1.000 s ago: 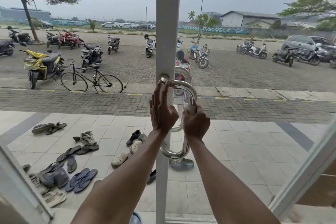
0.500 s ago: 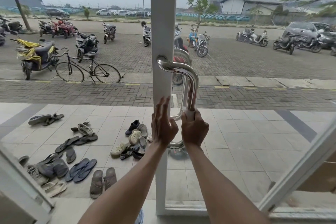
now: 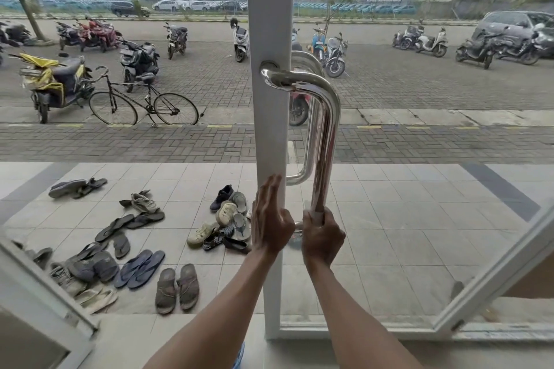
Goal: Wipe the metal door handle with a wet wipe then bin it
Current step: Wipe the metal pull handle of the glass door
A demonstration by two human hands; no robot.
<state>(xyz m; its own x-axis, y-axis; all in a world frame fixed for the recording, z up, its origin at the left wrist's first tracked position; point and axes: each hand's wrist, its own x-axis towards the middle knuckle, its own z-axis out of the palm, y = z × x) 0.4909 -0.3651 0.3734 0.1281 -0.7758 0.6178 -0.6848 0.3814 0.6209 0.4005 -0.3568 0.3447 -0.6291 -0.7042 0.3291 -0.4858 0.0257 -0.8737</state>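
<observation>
The metal door handle (image 3: 325, 129), a polished tube bent into a U, is bolted to the white door stile (image 3: 269, 39) at its upper end and runs straight down, parallel to the stile. The right hand (image 3: 322, 238) is wrapped around the low end of that upright bar, fingers curled tight, with a strip of white wet wipe (image 3: 314, 213) showing between fist and metal. The handle's lower bend is hidden behind the hand. The left hand (image 3: 269, 219) lies flat on the stile just beside it, fingers straight and pointing up, holding nothing. Both forearms reach up from the bottom edge, close together but not touching.

Above the right fist the bar is bare all the way to its top bend, and a narrow gap separates bar from stile. A matching outer handle (image 3: 310, 135) shows through the glass behind it. A slanted white frame (image 3: 494, 272) crosses the lower right corner.

Outside, sandals and shoes (image 3: 144, 266) lie scattered on the tiled porch (image 3: 389, 219) left of the stile; beyond them stand a bicycle (image 3: 144, 105) and parked scooters (image 3: 51, 81).
</observation>
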